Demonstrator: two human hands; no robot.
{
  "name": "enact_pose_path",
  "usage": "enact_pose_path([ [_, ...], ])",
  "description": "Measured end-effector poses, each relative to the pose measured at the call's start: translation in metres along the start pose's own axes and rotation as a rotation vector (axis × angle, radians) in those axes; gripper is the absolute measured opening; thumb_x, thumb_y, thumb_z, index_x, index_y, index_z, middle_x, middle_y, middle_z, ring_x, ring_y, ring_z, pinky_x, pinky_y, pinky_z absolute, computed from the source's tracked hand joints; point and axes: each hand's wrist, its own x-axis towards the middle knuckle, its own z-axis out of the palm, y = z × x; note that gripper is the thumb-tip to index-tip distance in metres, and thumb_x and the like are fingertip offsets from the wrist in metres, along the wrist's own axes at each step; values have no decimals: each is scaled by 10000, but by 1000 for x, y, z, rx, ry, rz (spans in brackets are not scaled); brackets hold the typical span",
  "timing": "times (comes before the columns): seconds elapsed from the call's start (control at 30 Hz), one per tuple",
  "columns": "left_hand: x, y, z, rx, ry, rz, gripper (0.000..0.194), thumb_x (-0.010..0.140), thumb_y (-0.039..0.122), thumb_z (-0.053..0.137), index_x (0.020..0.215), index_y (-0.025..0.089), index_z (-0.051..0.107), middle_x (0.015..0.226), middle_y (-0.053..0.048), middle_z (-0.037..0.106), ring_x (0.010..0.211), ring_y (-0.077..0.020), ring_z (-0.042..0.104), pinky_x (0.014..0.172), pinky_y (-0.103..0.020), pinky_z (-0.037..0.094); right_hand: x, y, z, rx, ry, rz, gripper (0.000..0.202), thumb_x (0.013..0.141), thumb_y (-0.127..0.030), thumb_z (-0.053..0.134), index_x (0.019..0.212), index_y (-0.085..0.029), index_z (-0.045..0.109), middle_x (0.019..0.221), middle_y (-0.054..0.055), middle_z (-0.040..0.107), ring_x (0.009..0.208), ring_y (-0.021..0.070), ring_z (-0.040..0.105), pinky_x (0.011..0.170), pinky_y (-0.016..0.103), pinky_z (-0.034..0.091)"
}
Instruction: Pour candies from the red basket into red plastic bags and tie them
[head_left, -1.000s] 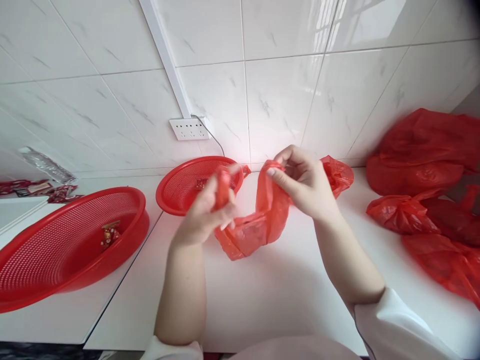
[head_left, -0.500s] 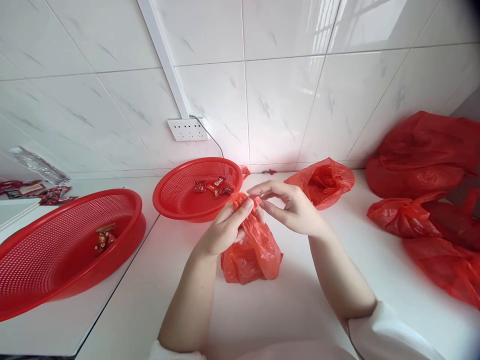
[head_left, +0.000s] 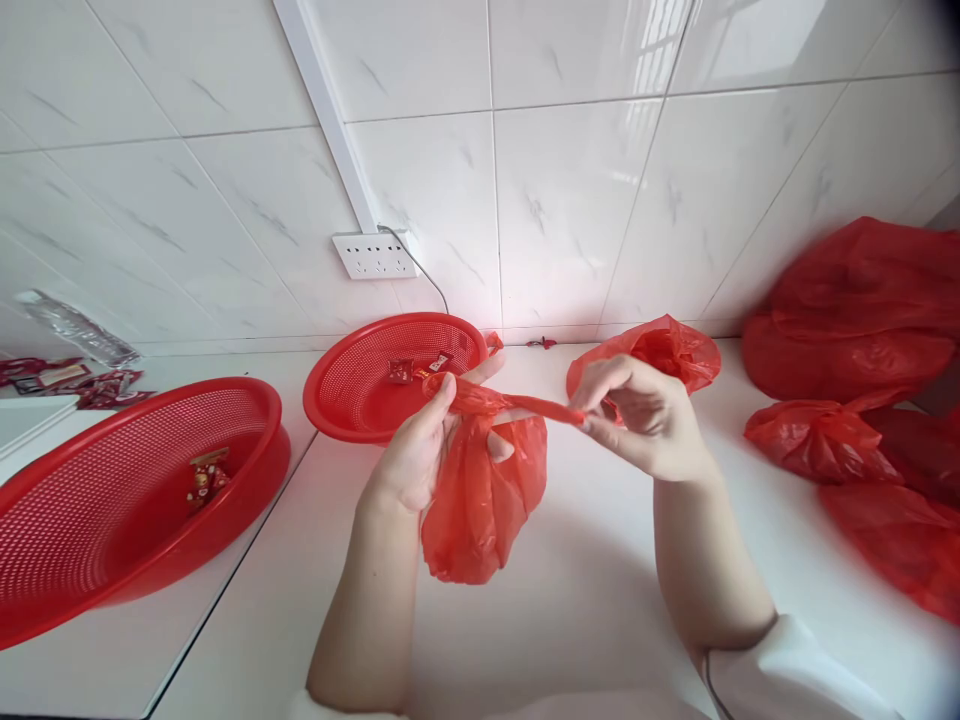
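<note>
A red plastic bag (head_left: 480, 510) hangs between my hands over the white table, its top twisted and drawn out sideways. My left hand (head_left: 427, 435) grips the gathered neck, with the thumb pressed on the plastic and some fingers behind it. My right hand (head_left: 637, 415) pinches the end of the stretched red strip to the right. What the bag holds cannot be made out. Behind my left hand, a round red basket (head_left: 352, 400) holds a few small wrapped pieces (head_left: 400, 371).
At the left, a larger red basket (head_left: 75, 530) holds wrapped items (head_left: 208, 480). An open red bag (head_left: 694, 355) lies behind my right hand. More red bags (head_left: 855, 300) are piled at the right. A socket strip (head_left: 375, 256) is on the tiled wall.
My right hand has moved right, pulling a strip of the bag's top out taut. My left hand has shifted slightly left, and the bag's body has swung left and hangs narrower.
</note>
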Motion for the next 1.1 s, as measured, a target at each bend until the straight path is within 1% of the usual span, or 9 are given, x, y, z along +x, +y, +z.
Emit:
enact_pose_path([
  [0.1,1,-1,2,-28,-23,17,424,934,571,448,1185,279,625,649,-13,657,581,-163,656,590,-285,517,-2,-4,-2,-93,-300,-41,137,866,-107,597,901,-236,628,769,-4,652,600,107,523,488,249,372],
  [0.17,-2,-1,6,38,-81,78,443,944,584,404,1066,244,661,680,-24,663,537,-149,635,580,-291,519,-1,-5,0,-94,-392,-46,131,856,-145,639,952,-234,639,829,8,662,656,113,546,513,246,394],
  [0.27,-13,-3,14,358,-184,144,543,970,582,303,1062,196,674,711,-54,666,543,-167,634,575,-315,518,5,-1,8,65,-228,-68,210,858,-366,672,1017,-233,637,979,56,640,819,163,578,633,286,466],
  [0.33,-20,-3,19,689,-145,234,492,996,506,312,1110,197,678,730,-53,667,609,-173,643,634,-316,516,10,4,17,200,-93,-23,285,922,-475,556,1072,-242,624,1105,77,619,953,195,590,765,335,496],
  [0.43,-21,-5,20,1137,14,486,324,996,352,412,1150,246,677,888,-50,682,780,-177,643,779,-314,499,14,13,31,311,-143,198,360,989,-488,416,1224,-256,561,1247,81,594,1038,196,601,903,381,488],
  [0.5,-14,-8,17,1275,65,644,289,981,280,446,1160,261,672,1038,-62,658,909,-190,631,842,-317,488,15,21,36,305,-173,348,378,998,-486,399,1267,-259,535,1254,75,599,994,176,610,864,352,499],
  [0.7,13,-18,8,1038,64,902,285,989,252,412,1060,226,686,1146,-95,630,1130,-230,570,982,-389,452,18,37,33,330,-142,414,312,958,-389,532,1237,-253,562,1097,42,634,871,132,585,691,263,479],
  [0.93,20,-23,0,705,57,737,367,996,377,380,883,198,680,1119,-113,637,1101,-252,574,945,-422,465,18,39,25,148,-84,354,211,873,-349,664,1005,-185,646,1017,55,653,866,153,609,729,302,480],
  [1.1,23,-25,-3,547,41,673,357,980,371,424,761,191,641,1072,-105,642,1088,-251,569,942,-411,447,16,41,25,225,-69,381,403,819,-299,732,1164,-220,538,996,31,646,886,157,642,762,308,500],
])
